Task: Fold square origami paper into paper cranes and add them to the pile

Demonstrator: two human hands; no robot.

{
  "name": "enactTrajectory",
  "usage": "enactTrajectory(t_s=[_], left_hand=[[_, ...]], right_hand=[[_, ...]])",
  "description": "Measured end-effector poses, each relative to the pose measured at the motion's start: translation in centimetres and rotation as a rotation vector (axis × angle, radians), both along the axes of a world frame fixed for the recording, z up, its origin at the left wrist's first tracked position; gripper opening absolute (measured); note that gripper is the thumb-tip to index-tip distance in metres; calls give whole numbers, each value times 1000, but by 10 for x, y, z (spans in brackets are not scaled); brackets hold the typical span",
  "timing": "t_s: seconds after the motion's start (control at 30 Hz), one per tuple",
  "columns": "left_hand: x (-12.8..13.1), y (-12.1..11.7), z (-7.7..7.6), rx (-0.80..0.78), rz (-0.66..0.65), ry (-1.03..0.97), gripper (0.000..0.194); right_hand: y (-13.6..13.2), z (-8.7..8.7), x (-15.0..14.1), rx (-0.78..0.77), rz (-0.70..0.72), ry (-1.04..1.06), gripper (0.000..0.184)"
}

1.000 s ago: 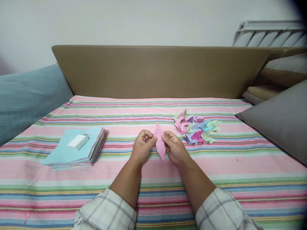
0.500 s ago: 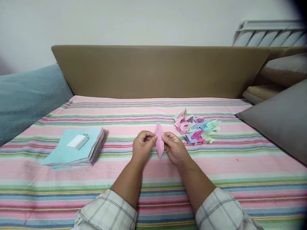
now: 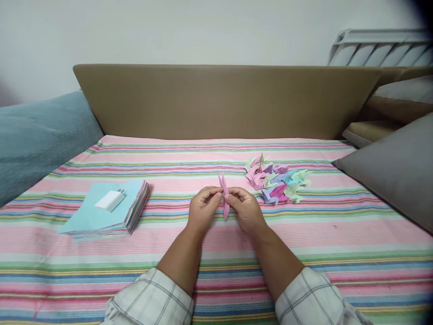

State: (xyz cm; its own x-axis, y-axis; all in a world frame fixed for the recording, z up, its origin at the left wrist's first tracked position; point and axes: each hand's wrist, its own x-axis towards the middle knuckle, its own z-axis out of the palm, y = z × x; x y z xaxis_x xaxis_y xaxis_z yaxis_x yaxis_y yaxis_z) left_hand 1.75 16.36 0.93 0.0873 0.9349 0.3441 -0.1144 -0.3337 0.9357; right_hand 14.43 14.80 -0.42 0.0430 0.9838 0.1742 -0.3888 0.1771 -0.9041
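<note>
A narrow folded piece of pink paper [image 3: 224, 195] stands upright between my two hands over the striped bedsheet [image 3: 216, 234]. My left hand [image 3: 202, 210] pinches its left side and my right hand [image 3: 246, 208] pinches its right side, fingertips almost meeting. Both hands are closed on the paper. Just to the right lies a pile of several small folded paper figures [image 3: 277, 178] in pink, purple, blue and green.
A stack of coloured paper squares [image 3: 108, 212] lies at the left with a white charger plug [image 3: 110, 199] on top. A teal blanket [image 3: 37, 140] is at far left, a grey pillow [image 3: 399, 171] at right, a tan headboard [image 3: 223, 101] behind.
The pink paper has been folded narrower, from a wide diamond shape to a thin strip, and my fingertips have come closer together.
</note>
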Motion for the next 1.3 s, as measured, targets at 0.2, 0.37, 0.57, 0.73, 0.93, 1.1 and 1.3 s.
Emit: enactTrajectory(t_s=[0.2,0.37,0.57,0.73,0.93,1.1,1.3], left_hand=[[2,-4,6,-169,-109,-146,26],[4,0,1,-259,-104,-296,20],[4,1,1,-352,-137,-392,22],[4,2,-2,-330,-116,-321,23],[2,4,-2,-318,-101,-285,30],[1,4,0,-296,-65,-333,35],[0,5,0,-248,-54,-308,30]], right_hand=[[-1,1,4,101,-66,-241,21],[0,1,4,180,-139,-367,17],[1,-1,3,157,-81,-326,18],[2,-2,3,116,-104,-262,16],[0,1,2,70,-97,-215,16],[-2,4,2,38,-34,-199,18],[-1,4,4,211,-77,-369,18]])
